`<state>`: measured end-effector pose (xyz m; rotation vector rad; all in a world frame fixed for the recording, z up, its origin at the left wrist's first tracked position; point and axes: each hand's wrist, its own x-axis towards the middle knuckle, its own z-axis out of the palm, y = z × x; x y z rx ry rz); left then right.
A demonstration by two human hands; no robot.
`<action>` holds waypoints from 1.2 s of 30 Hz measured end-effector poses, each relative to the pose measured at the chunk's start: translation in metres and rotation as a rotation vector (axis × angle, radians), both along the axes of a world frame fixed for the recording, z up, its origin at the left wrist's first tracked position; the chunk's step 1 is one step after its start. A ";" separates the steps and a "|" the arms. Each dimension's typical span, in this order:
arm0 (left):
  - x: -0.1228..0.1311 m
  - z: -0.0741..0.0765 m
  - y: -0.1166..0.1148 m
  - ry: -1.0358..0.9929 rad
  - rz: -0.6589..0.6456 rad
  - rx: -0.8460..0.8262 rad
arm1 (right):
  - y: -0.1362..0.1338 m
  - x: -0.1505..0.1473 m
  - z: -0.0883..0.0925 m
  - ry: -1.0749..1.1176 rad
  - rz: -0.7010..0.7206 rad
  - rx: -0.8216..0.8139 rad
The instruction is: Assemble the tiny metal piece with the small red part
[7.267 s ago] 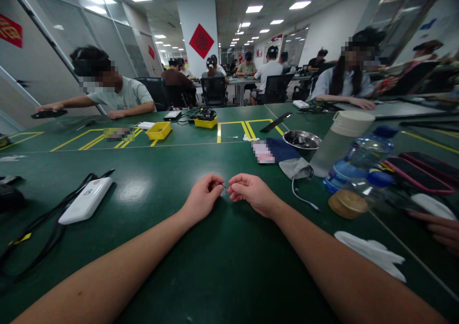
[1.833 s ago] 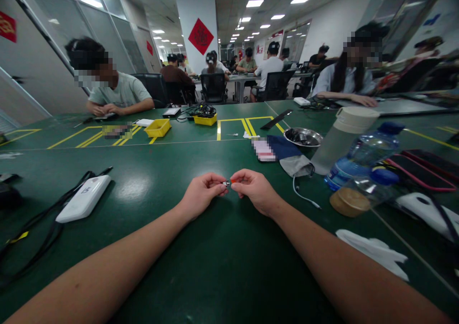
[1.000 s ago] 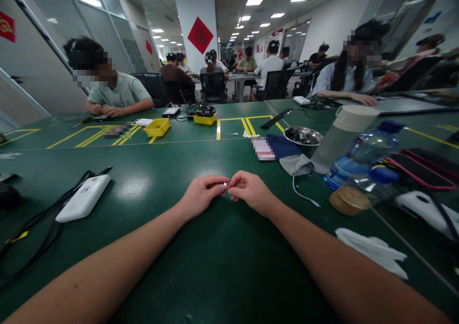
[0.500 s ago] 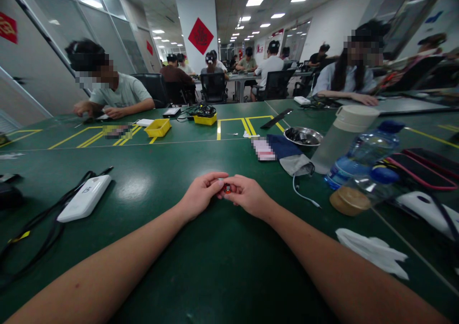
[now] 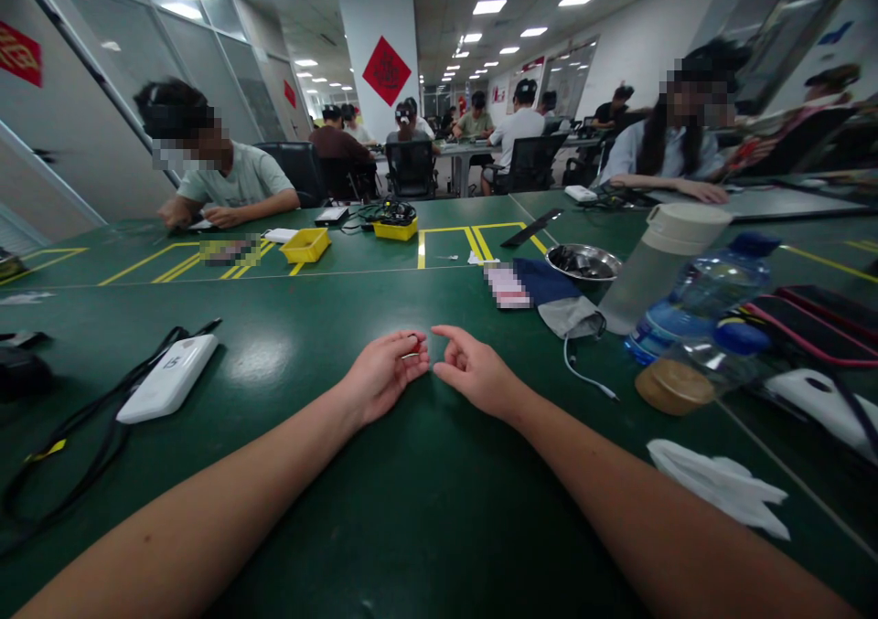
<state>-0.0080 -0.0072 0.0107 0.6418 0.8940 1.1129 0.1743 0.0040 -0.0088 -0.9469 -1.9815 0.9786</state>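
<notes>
Both my forearms rest on the green table (image 5: 439, 509), and my hands meet near its middle. My left hand (image 5: 382, 378) is curled, its fingertips pinching a tiny silvery part (image 5: 411, 356). My right hand (image 5: 476, 374) sits just to the right of it, not touching. Its forefinger and thumb are spread apart, and I see nothing between them. The tiny part is too small to name.
A white power bank (image 5: 168, 378) with black cables lies at the left. At the right stand a clear tumbler (image 5: 651, 267), water bottles (image 5: 700, 294), a steel bowl (image 5: 583, 261), grey pouch (image 5: 569, 315), phones and white gloves (image 5: 717, 486). Yellow trays (image 5: 305, 246) and other people sit across.
Half a second ago both hands were pressed together over a small red and silver piece. Now my right hand has let go and opened, drawing slightly right; my left keeps the part.
</notes>
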 end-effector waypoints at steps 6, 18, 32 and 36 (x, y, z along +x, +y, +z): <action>-0.009 0.001 0.007 -0.097 -0.009 -0.049 | 0.001 -0.001 -0.004 0.001 0.002 -0.035; -0.012 -0.017 0.013 1.426 -0.160 0.895 | 0.001 0.000 0.000 -0.042 0.027 -0.029; -0.129 -0.014 0.046 1.673 0.059 0.590 | -0.001 0.000 0.002 -0.110 0.027 -0.044; -0.200 -0.005 0.048 1.665 0.250 0.393 | 0.000 0.000 0.000 -0.110 0.028 -0.026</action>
